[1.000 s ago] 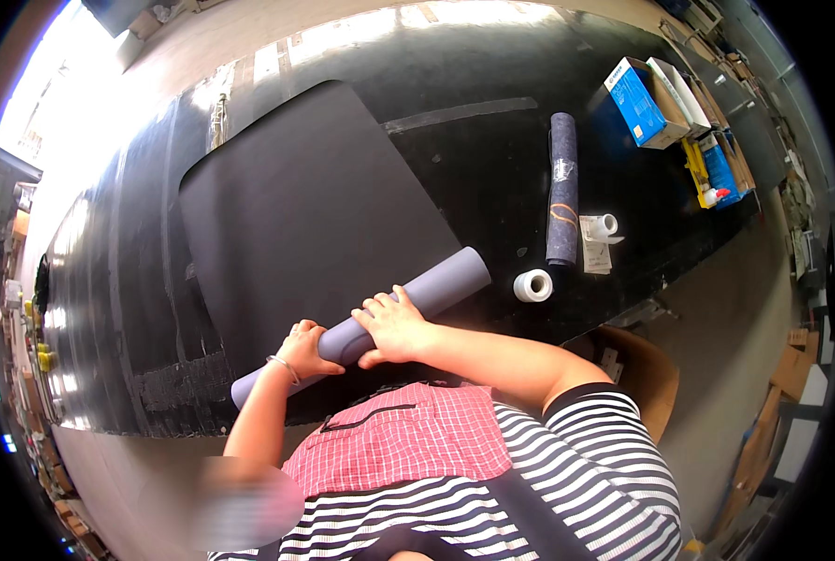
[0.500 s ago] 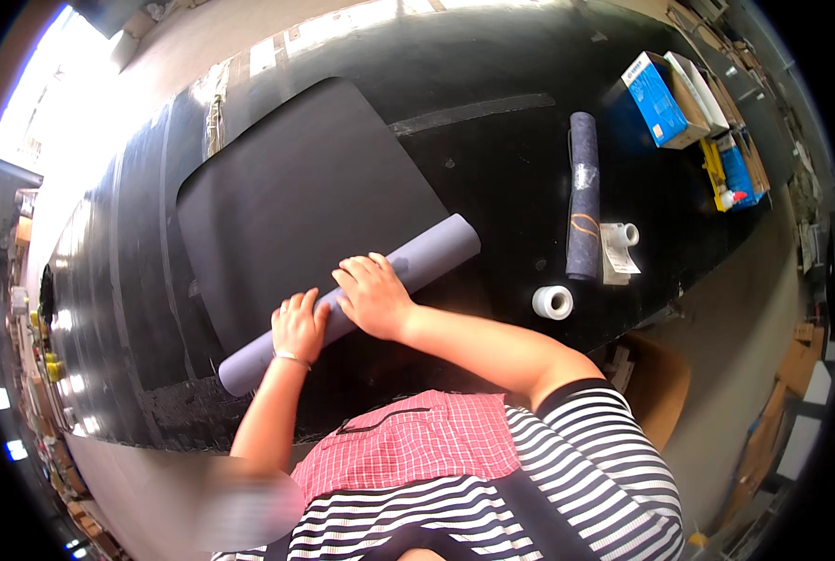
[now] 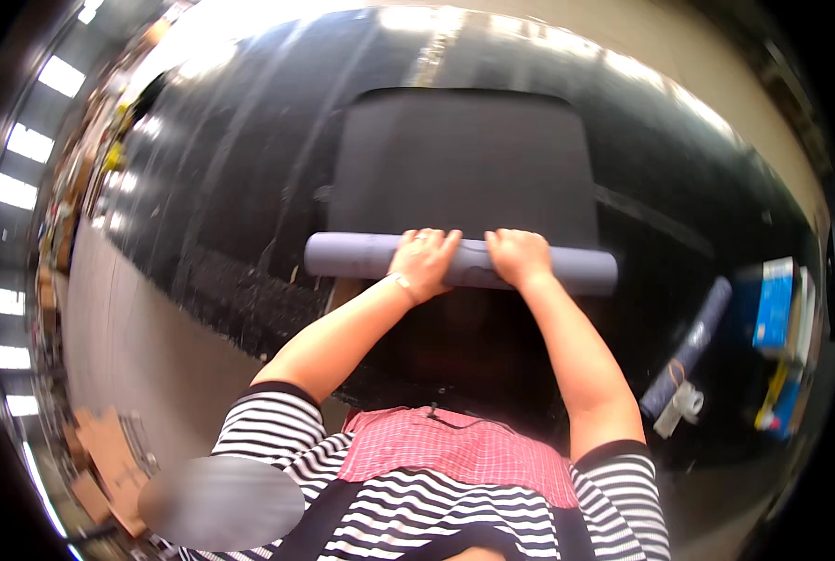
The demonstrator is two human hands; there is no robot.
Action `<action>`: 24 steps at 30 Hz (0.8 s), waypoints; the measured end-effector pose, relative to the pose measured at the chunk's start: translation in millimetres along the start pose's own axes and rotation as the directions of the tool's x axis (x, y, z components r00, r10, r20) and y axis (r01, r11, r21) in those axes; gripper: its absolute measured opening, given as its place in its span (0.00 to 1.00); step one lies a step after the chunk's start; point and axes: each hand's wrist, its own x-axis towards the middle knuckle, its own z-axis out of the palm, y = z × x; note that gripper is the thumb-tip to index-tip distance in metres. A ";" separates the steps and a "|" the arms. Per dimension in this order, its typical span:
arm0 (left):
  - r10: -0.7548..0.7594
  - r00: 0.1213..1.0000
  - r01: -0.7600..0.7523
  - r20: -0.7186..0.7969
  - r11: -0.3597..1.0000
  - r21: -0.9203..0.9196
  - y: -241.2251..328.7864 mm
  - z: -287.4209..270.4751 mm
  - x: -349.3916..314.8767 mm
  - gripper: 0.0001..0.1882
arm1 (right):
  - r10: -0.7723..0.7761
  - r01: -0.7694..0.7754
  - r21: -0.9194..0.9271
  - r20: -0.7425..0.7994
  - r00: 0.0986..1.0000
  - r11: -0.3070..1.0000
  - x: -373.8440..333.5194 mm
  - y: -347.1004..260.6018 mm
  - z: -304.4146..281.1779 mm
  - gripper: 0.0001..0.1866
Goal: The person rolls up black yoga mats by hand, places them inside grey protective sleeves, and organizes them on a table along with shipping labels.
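Observation:
A mat lies partly rolled on the black table. Its roll (image 3: 352,254) is smooth and purple-grey, lying crosswise in front of me. The flat part (image 3: 464,159) stretches away beyond it, dark grey with rounded far corners. Left of the roll's middle, my left hand (image 3: 425,260) curls its fingers over the top. My right hand (image 3: 520,254) grips the roll just right of the middle, a short gap from the left one. Both thumbs point inward; the undersides of the hands are hidden.
At the right lies a dark blue rolled mat (image 3: 703,337) with a tan band. Beside its near end is a white roll (image 3: 689,402) of labels or tape. Blue and white boxes (image 3: 775,304) stand at the right edge. Flattened cardboard (image 3: 114,458) is at lower left.
My view has turned, so the roll now lies level across it. Less flat mat shows beyond the roll. My hands have stayed on it, now slightly farther apart.

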 end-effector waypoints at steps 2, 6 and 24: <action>0.025 0.998 -0.026 0.057 1.000 0.003 -1.9 4.5 6.6 0.46 | 0.137 -0.150 0.079 0.152 0.979 0.985 9.8 7.2 -5.6 0.27; 0.117 0.992 -0.117 0.040 0.993 0.010 19.9 5.3 -12.4 0.46 | 0.138 -0.141 0.016 0.125 0.983 0.990 -32.2 10.7 -4.2 0.26; 0.024 0.982 -0.066 -0.187 0.973 -0.221 95.1 15.0 -85.2 0.37 | 0.326 -0.307 0.199 -0.069 0.943 0.931 -74.4 63.2 8.4 0.17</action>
